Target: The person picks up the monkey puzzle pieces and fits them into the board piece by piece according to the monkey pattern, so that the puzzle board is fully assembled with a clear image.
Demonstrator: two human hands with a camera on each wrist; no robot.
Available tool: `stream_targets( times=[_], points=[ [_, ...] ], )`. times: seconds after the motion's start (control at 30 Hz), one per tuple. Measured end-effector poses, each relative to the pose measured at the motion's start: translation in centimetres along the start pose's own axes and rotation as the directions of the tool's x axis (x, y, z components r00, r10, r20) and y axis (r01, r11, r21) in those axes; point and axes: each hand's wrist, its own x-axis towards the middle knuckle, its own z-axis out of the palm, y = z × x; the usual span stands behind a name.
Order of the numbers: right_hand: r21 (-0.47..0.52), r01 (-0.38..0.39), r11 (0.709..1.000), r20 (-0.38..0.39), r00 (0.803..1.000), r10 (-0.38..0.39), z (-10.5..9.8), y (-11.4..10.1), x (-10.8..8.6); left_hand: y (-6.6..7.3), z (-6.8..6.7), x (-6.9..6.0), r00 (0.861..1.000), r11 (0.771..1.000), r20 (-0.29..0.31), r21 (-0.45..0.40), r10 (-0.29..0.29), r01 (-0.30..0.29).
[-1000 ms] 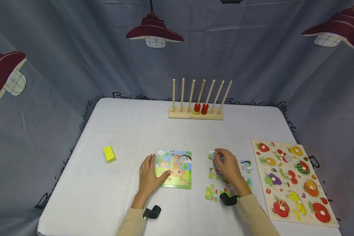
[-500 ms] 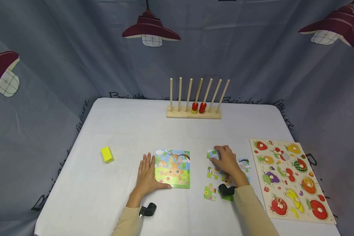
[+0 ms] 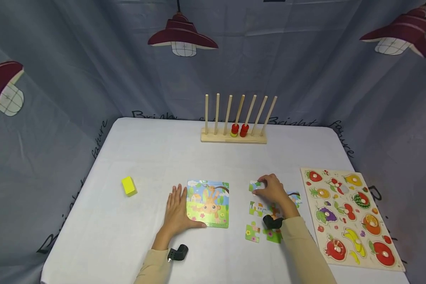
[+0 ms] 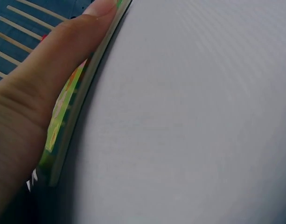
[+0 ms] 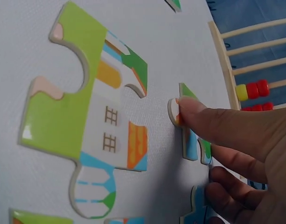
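A square jigsaw board (image 3: 210, 207) with a monkey picture lies flat in the middle front. My left hand (image 3: 177, 215) rests at its left side with straight fingers, its thumb (image 4: 63, 51) along the board's near edge. To the right, loose jigsaw pieces lie in spaced rows. My right hand (image 3: 275, 193) pinches one jigsaw piece (image 5: 189, 140) of blue and green between thumb and fingers, at or close to the table surface. Beside it is a piece with a house (image 5: 98, 119). The right hand hides part of the rows.
A wooden board of fruit pictures (image 3: 351, 221) lies at the right edge. Behind stands a peg rack (image 3: 234, 137) with red and yellow beads on two pegs. A yellow block (image 3: 129, 186) lies at the left on the white table (image 3: 156, 157).
My left thumb has slid from the board's picture down to its near edge, and the fingers have spread. The right hand has shifted slightly and its fingertips have closed on a piece.
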Motion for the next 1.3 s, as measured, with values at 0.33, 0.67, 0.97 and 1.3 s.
stream_targets(
  times=[0.33,0.67,0.97,1.3],
  points=[
    [0.048,-0.012,0.999,0.022,1.000,0.011,-0.1,0.2,0.1,0.3,0.1,-0.1,0.998,1.000,-0.048,-0.007,0.030,-0.031],
    [0.189,-0.059,0.980,-0.035,0.997,0.067,0.3,0.6,-0.2,0.2,0.4,-0.2,0.997,0.999,-0.063,0.012,0.039,-0.039],
    [0.474,-0.090,0.876,0.044,0.996,0.078,0.6,-0.1,-0.2,0.2,0.4,-0.2,0.997,0.999,-0.067,0.021,0.036,-0.035],
    [0.593,-0.075,0.801,0.148,0.989,-0.017,4.7,-4.3,-0.1,0.1,0.2,-0.1,0.998,0.999,-0.057,0.027,0.023,-0.022]
  ],
)
